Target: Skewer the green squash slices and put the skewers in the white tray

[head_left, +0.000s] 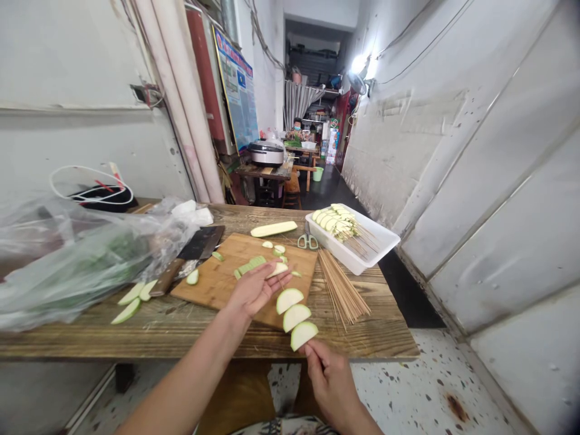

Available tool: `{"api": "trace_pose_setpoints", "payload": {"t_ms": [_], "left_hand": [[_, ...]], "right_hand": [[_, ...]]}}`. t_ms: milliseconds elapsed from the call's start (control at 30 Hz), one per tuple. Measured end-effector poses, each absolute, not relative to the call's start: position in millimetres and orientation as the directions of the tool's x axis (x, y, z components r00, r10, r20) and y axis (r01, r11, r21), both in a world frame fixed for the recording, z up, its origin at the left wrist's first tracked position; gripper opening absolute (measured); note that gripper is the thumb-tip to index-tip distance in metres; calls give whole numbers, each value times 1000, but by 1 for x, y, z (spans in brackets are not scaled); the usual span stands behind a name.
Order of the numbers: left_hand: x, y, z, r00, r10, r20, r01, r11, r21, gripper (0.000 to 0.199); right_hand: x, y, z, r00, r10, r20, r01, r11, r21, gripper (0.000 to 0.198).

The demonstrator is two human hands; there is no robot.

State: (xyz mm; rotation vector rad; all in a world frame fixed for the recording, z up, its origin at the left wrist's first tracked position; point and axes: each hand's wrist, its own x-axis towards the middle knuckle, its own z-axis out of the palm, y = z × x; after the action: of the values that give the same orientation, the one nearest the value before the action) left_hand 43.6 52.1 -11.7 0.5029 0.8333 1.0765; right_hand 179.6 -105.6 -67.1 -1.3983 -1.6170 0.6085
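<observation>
My left hand (254, 289) is over the cutting board (235, 244), its fingers closed on a pale half-round zucchini slice (279, 269). Below it, near the table's front edge, my right hand (330, 376) pinches the lower end of a skewer. Three half-round zucchini slices (296, 317) with green rims are threaded on that skewer. Its tip points up toward the slice in my left hand. More cut zucchini (249, 266) lies on the board, partly hidden behind my left hand. A long cut piece of zucchini (273, 228) rests just past the board.
To the right lie a bundle of bare skewers (342, 290), scissors (308, 241) and a white tray (362, 257) with loaded skewers. A cleaver (199, 243), loose slices (131, 294) and plastic bags (90, 260) are on the left. Far back, a person (297, 128) sits at another table.
</observation>
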Motion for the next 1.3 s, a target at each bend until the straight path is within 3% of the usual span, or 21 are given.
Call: {"api": "trace_pose_setpoints", "payload": {"t_ms": [1300], "left_hand": [[52, 47, -15, 208, 925, -318, -583, 378, 719, 20]], "right_hand": [[168, -98, -66, 73, 945, 319, 463, 251, -850, 32]]}}
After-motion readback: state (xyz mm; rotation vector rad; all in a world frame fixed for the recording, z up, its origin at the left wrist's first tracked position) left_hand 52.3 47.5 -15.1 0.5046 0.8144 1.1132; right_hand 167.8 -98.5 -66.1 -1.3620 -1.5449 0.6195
